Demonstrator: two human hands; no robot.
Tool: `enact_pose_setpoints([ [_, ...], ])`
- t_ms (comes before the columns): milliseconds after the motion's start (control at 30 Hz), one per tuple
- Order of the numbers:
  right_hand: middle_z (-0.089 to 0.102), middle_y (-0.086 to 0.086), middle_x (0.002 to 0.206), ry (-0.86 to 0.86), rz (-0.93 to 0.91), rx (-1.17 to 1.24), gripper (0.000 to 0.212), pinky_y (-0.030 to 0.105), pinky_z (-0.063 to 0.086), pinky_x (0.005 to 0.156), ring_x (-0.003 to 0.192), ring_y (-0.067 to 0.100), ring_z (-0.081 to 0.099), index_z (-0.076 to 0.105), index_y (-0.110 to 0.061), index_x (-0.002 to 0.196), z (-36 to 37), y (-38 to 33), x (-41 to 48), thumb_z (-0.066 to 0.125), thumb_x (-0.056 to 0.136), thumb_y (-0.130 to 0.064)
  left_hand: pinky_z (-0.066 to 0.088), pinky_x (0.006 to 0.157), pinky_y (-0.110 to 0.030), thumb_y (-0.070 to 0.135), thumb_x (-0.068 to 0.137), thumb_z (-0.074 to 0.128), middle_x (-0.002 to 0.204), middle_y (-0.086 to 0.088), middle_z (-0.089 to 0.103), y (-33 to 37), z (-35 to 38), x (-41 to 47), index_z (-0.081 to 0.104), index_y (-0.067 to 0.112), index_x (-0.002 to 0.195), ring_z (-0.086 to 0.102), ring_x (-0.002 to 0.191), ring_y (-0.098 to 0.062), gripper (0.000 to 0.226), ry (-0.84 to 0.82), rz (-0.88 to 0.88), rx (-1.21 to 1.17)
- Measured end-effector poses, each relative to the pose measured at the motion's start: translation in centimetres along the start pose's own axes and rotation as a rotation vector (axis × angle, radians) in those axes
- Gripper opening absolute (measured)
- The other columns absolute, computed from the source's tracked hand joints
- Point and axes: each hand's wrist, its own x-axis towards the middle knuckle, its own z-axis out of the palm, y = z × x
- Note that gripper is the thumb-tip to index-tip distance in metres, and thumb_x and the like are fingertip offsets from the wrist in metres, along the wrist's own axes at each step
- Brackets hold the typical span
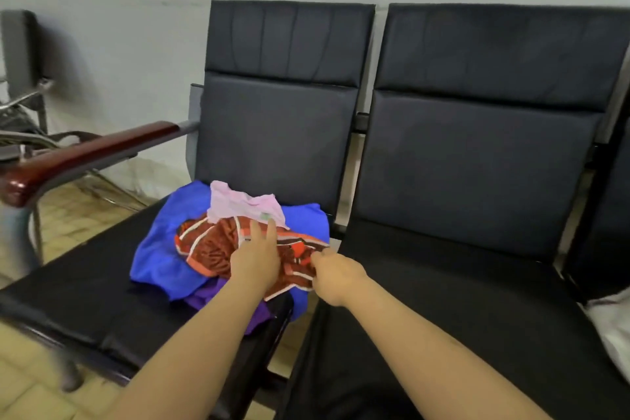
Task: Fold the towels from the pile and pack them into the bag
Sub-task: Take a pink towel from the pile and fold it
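The pile of towels [225,242] sits on the left black seat [85,290], toward its right edge: a blue towel [156,249] at the bottom, a pink one [235,204] at the far side, a red patterned towel [211,245] on top, and a purple one [204,298] peeking out at the near edge. The left hand [254,257] lies flat on the red towel, fingers spread and gripping nothing, while the right hand [335,273] is pinched closed on that towel's right edge. To lift it cleanly, the left hand should probably find a matching edge so the cloth hangs square, leaving the others undisturbed. The right seat [460,317] looks free for folding. A pale thing [613,324] at the far right edge may be the bag; I cannot tell.
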Motion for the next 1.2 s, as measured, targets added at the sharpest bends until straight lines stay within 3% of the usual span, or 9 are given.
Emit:
enact_pose_setpoints([
  [133, 0.031, 0.007, 0.151, 0.034, -0.06, 0.014, 0.053, 0.045, 0.04, 0.105, 0.131, 0.032, 0.04, 0.034, -0.015, 0.143, 1.5, -0.9, 2.4, 0.052, 0.094, -0.024, 0.047, 0.084, -0.038, 0.055, 0.096, 0.035, 0.136, -0.009, 0.047, -2.9, 2.0, 2.0, 0.034, 0.016, 0.14, 0.058, 0.11, -0.03, 0.059, -0.066, 0.001, -0.007],
  [233, 0.031, 0.006, 0.153, 0.09, -0.076, 0.048, 0.052, 0.045, 0.033, 0.111, 0.136, 0.03, 0.036, 0.034, -0.015, 0.143, 1.6, -1.7, 4.0, 0.049, 0.094, -0.024, 0.05, 0.082, -0.038, 0.033, 0.1, 0.033, 0.118, -0.008, 0.06, -3.2, 1.3, 4.0, 0.051, 0.014, 0.12, 0.06, 0.103, -0.029, 0.033, 0.061, 0.056, 0.103],
  [333, 0.022, 0.004, 0.158, 0.076, -0.07, 0.077, 0.059, 0.046, 0.028, 0.114, 0.141, 0.029, 0.028, 0.027, -0.016, 0.148, 1.5, -2.8, 5.8, 0.049, 0.093, -0.023, 0.041, 0.092, -0.04, 0.022, 0.096, 0.037, 0.133, -0.011, 0.044, -3.4, 1.0, 6.3, 0.051, 0.014, 0.122, 0.045, 0.118, -0.029, 0.031, 0.148, 0.108, 0.313],
  [500, 0.014, 0.003, 0.16, 0.023, -0.072, 0.085, 0.068, 0.048, 0.026, 0.115, 0.144, 0.03, 0.021, 0.02, -0.016, 0.151, 2.1, -3.8, 7.4, 0.052, 0.092, -0.025, 0.029, 0.105, -0.044, 0.046, 0.098, 0.03, 0.161, -0.006, -0.005, -4.1, 2.8, 9.2, 0.03, 0.019, 0.146, 0.02, 0.139, -0.032, 0.056, -0.107, 0.082, 0.234],
  [667, 0.017, 0.003, 0.159, -0.004, -0.106, 0.077, 0.064, 0.049, 0.023, 0.116, 0.145, 0.028, 0.019, 0.027, -0.014, 0.149, 3.3, -3.1, 7.1, 0.053, 0.092, -0.029, 0.029, 0.106, -0.043, 0.055, 0.094, 0.034, 0.15, -0.002, 0.032, -4.1, 2.9, 10.4, 0.032, 0.019, 0.147, 0.027, 0.135, -0.028, 0.064, -0.179, -0.001, 0.181],
  [800, 0.016, 0.004, 0.161, -0.008, -0.119, 0.107, 0.065, 0.046, 0.02, 0.118, 0.147, 0.026, 0.016, 0.027, -0.014, 0.15, 3.3, -2.2, 6.4, 0.052, 0.092, -0.031, 0.037, 0.101, -0.044, 0.046, 0.093, 0.04, 0.13, -0.005, 0.053, -3.0, 1.6, 10.6, 0.057, 0.02, 0.125, 0.041, 0.12, -0.031, 0.044, -0.105, -0.027, 0.192],
  [933, 0.016, 0.004, 0.161, -0.026, -0.12, 0.138, 0.065, 0.045, 0.021, 0.118, 0.146, 0.026, 0.017, 0.027, -0.014, 0.15, 2.8, -1.7, 5.4, 0.053, 0.093, -0.031, 0.045, 0.084, -0.049, 0.066, 0.07, 0.035, 0.103, -0.001, 0.06, -2.2, 0.4, 11.3, 0.062, 0.035, 0.108, 0.044, 0.102, -0.029, 0.056, -0.129, -0.121, 0.294],
  [1100, 0.004, 0.001, 0.163, -0.102, -0.175, 0.091, 0.074, 0.043, 0.015, 0.12, 0.148, 0.025, 0.009, 0.015, -0.016, 0.154, 2.4, -1.7, 4.3, 0.055, 0.094, -0.03, 0.042, 0.093, -0.036, 0.022, 0.097, 0.039, 0.12, -0.002, 0.055, -2.3, 3.3, 9.1, 0.06, 0.021, 0.12, 0.053, 0.114, -0.023, 0.031, -0.004, -0.065, 0.227],
  [1200, -0.005, -0.002, 0.163, -0.185, -0.168, 0.123, 0.081, 0.044, 0.009, 0.121, 0.149, 0.021, -0.001, 0.003, -0.018, 0.155, 2.8, -1.7, 4.5, 0.055, 0.094, -0.03, 0.037, 0.091, -0.036, 0.019, 0.096, 0.039, 0.118, -0.002, 0.052, -2.5, 3.7, 9.1, 0.063, 0.02, 0.114, 0.049, 0.11, -0.022, 0.03, 0.134, -0.052, 0.226],
])
